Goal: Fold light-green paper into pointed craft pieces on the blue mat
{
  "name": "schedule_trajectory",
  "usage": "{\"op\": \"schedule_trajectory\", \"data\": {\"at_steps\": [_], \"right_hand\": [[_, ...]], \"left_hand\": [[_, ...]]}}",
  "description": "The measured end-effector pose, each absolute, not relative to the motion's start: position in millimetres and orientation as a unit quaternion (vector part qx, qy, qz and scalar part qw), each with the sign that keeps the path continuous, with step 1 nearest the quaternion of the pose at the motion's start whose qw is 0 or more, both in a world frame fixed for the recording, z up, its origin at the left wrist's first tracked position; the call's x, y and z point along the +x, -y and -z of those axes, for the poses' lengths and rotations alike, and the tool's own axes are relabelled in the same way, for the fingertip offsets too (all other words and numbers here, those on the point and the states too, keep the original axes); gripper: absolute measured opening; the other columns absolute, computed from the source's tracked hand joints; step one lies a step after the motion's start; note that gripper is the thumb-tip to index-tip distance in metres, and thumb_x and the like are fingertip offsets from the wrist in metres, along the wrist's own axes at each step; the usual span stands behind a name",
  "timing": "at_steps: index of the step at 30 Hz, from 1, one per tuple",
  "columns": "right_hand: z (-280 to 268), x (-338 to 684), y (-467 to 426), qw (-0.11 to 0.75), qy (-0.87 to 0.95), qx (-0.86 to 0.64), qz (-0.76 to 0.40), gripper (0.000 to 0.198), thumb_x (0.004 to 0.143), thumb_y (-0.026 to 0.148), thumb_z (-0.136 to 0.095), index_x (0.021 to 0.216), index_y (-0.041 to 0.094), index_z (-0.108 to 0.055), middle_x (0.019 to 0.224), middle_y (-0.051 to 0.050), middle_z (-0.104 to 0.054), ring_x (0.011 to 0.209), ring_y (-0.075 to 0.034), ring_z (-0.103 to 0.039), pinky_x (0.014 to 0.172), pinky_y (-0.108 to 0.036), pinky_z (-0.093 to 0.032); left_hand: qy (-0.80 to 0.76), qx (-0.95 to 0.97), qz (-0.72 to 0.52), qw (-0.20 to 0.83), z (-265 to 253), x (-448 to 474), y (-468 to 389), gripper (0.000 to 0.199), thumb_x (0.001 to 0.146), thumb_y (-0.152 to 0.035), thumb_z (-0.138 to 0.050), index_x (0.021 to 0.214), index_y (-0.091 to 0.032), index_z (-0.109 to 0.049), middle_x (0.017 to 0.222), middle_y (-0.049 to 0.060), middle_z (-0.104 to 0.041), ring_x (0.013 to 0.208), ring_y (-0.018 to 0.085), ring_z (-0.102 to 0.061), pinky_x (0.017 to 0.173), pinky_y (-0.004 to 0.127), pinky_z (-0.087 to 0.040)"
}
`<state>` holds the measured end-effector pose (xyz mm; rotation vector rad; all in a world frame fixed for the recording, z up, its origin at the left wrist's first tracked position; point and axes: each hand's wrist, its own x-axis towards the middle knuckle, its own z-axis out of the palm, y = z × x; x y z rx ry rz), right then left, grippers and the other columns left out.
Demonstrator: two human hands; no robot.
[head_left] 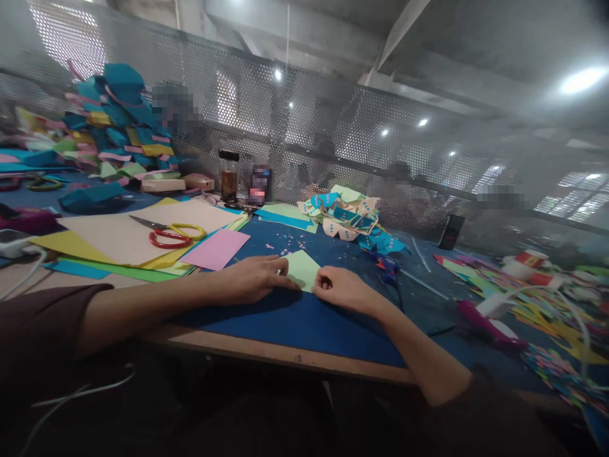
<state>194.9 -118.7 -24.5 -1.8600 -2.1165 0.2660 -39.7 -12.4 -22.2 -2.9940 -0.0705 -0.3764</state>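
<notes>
A light green sheet of paper [303, 269] lies on the blue tabletop between my hands, a pointed corner facing away from me. My left hand [254, 279] rests at its left edge, fingers bent and one digit stretched along the near edge, pressing on the paper. At the right edge, my right hand [345, 287] has its fingers curled closed on the paper's near corner. Just beyond my left hand is a pink sheet [217, 249]. Scissors [177, 233] with red and yellow handles lie on stacked coloured paper [114, 231] to the left.
Folded paper pieces with blue dots [340, 212] are heaped ahead. A blue glue gun [387, 266] lies right of them, and a purple power strip [492, 325] farther right. A jar [229, 176] and a phone [261, 184] stand near the mesh partition [295, 120]. Blue paper shapes [124, 108] pile up at left.
</notes>
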Motion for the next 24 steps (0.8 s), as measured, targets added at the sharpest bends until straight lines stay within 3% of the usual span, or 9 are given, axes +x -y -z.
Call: {"op": "schedule_trajectory", "data": {"at_steps": [9,24], "right_hand": [[18.1,203.1,122.1,0.13,0.742,-0.649,-0.105,0.011,0.08,0.03,-0.056,0.076,0.021,-0.061,0.079,0.0,-0.068,0.069,-0.014,-0.058,0.061,-0.026,-0.036],[12.1,211.8,124.8,0.109,0.75,-0.642,-0.115,0.012,0.08,0.031,-0.056,0.077,0.021,-0.061,0.082,-0.001,-0.069,0.071,-0.016,-0.059,0.061,-0.027,-0.035]], "left_hand": [[0.009,-0.987,0.151,0.052,25.6,-39.7,10.1,0.052,0.087,-0.001,-0.048,0.125,-0.032,-0.064,0.101,0.006,-0.058,0.09,0.018,-0.059,0.08,0.027,-0.048],[0.017,-0.988,0.145,0.055,26.3,-40.1,9.7,0.046,0.092,-0.006,-0.045,0.126,-0.033,-0.063,0.103,0.006,-0.058,0.09,0.019,-0.059,0.079,0.028,-0.048]]}}
